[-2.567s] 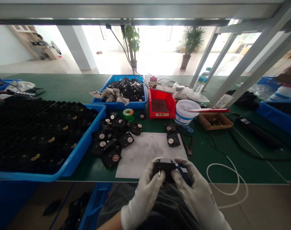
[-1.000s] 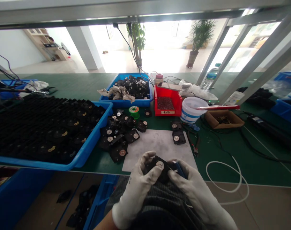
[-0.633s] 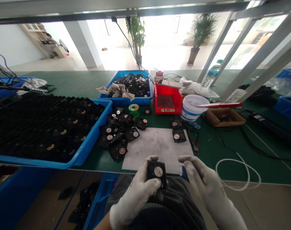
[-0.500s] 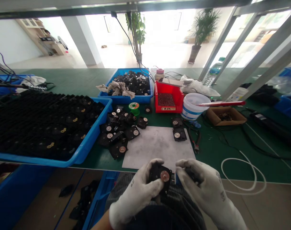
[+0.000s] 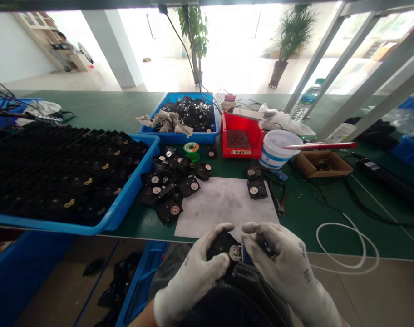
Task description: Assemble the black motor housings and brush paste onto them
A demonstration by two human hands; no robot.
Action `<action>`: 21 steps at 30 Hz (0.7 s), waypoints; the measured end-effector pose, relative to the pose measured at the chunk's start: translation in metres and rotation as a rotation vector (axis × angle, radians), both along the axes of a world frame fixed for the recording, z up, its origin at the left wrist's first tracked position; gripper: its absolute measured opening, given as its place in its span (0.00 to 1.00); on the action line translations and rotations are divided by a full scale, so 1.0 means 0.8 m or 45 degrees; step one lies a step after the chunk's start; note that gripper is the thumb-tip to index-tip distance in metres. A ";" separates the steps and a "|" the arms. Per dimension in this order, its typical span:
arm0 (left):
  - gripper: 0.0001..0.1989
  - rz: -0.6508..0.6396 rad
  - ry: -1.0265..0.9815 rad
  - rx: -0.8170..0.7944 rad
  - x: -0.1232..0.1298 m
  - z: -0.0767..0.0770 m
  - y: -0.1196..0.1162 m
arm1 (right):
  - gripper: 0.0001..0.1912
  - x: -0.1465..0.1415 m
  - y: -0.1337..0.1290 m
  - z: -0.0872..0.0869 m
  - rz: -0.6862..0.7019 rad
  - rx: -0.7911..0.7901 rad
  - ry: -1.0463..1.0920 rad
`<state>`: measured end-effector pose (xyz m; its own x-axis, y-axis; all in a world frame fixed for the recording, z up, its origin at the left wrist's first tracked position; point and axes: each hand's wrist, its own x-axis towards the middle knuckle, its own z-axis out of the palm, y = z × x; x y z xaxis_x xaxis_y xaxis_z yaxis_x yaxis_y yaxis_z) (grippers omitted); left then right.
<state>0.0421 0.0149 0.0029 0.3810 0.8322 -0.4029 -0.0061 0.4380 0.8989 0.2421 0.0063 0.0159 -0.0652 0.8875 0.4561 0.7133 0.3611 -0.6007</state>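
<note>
My left hand (image 5: pixel 195 270), in a white glove, grips a black plastic module (image 5: pixel 218 245) with a round metal disc on its face. My right hand (image 5: pixel 285 256), gloved too, is closed around a blue piece (image 5: pixel 247 255) whose thin metal end meets the module beside the disc. What this blue piece is, I cannot make out. Something dark shows inside the right palm, mostly hidden by the fingers. Both hands are over my lap, in front of a white sheet (image 5: pixel 224 204). Two similar modules (image 5: pixel 257 189) sit at the sheet's right edge.
A pile of modules (image 5: pixel 168 193) is left of the sheet, near a green solder spool (image 5: pixel 192 152). A large blue tray (image 5: pixel 125 204) stands farther left. Behind are a red bin (image 5: pixel 243 153) and a white tub (image 5: pixel 278 150). Pliers (image 5: pixel 281 204) lie right of the sheet.
My right hand has moved slightly left with the blue piece. The module has tilted a little in my left hand, and its disc now looks silvery instead of coppery.
</note>
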 end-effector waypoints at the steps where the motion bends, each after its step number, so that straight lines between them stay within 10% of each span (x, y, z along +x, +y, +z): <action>1: 0.32 0.001 0.003 0.006 -0.001 0.000 0.000 | 0.04 -0.001 0.000 0.001 0.003 0.002 0.007; 21: 0.30 0.008 0.030 0.111 -0.005 0.001 0.000 | 0.05 -0.006 0.001 0.006 0.087 0.047 -0.036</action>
<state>0.0384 0.0150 0.0038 0.3668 0.8669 -0.3377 0.0129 0.3582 0.9336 0.2375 0.0071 0.0203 -0.1386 0.8632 0.4855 0.7029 0.4311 -0.5658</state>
